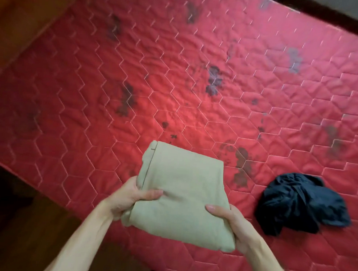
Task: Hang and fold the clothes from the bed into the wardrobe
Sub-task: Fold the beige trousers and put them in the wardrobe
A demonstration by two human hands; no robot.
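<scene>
Gripping beige garment [181, 185] over mattress [178, 68]: left hand [135, 196], right hand [232, 225].

The folded beige garment [181, 190] is hiding most of the fingers of the left hand [132, 197] and the right hand [229, 224] beneath it, leaving little but the thumbs showing on top, and both forearms are running off the bottom edge. The red mattress [177, 72] is spilling past the right and bottom edges, and its far stretch is blurring. The crumpled dark garment [299, 203] is bunching so tightly that its kind cannot be told.
</scene>
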